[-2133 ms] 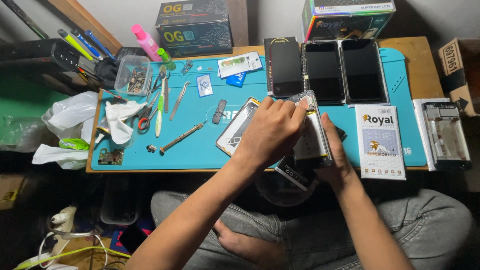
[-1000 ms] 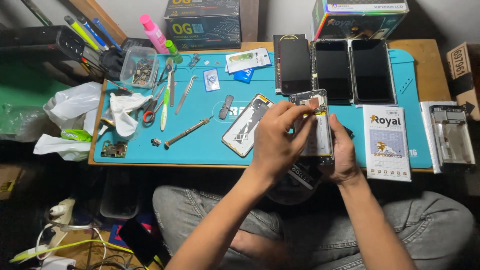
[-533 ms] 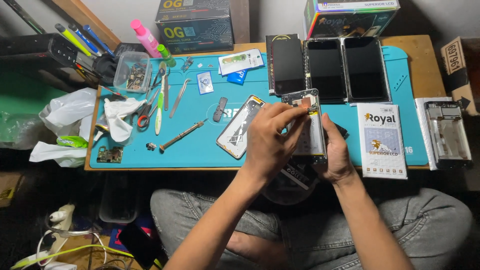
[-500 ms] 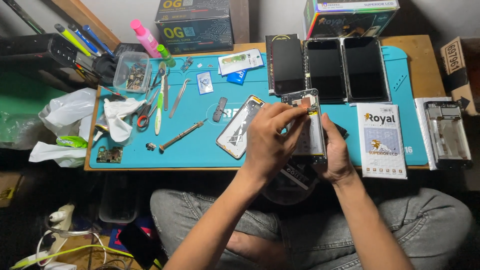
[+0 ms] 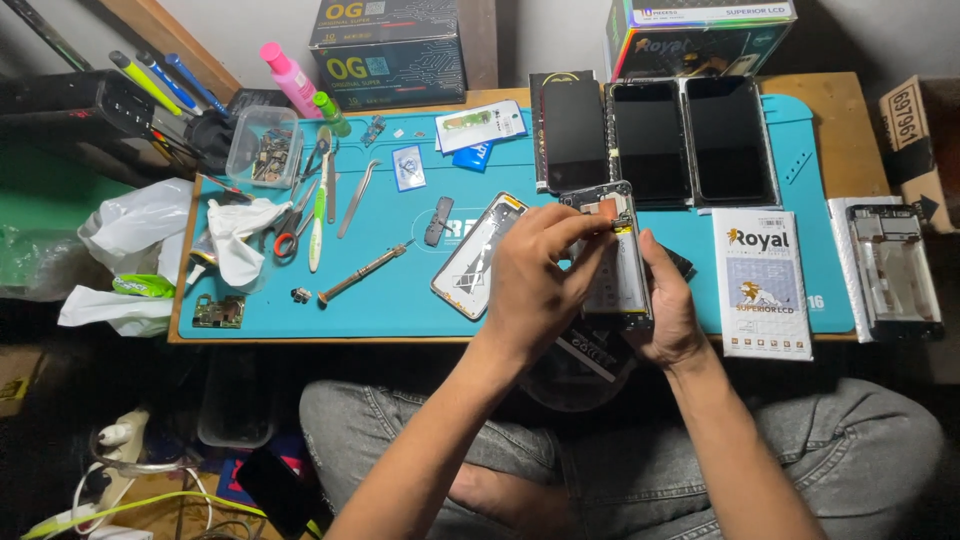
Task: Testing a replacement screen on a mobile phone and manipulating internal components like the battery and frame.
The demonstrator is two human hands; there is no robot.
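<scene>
Over the near edge of the table (image 5: 860, 95), about midway along it, both hands work on an opened phone (image 5: 618, 265) with its back removed. The right hand (image 5: 668, 305) cradles the phone from below and from its right side, thumb lying along the frame, fingers closed around it. The left hand (image 5: 535, 280) reaches across from the left, its fingertips pinched together at the upper end of the phone, where a small orange part shows; whether they grip anything there is too small to tell.

Just left of the hands, a phone back cover (image 5: 478, 255) lies tilted on the blue mat (image 5: 400, 290) that covers most of the table. Farther left on the mat lie a screwdriver (image 5: 362, 273), tweezers (image 5: 354, 198) and scissors (image 5: 290, 225), with a crumpled white cloth (image 5: 240, 235) near the left edge. Toward the far edge, three dark phone screens (image 5: 650, 140) lie side by side. Right of the hands rests a white printed box (image 5: 765, 285), and at the right edge a bare phone frame (image 5: 890, 265). A clear plastic tub (image 5: 262, 148) of small parts sits at the far left corner.
</scene>
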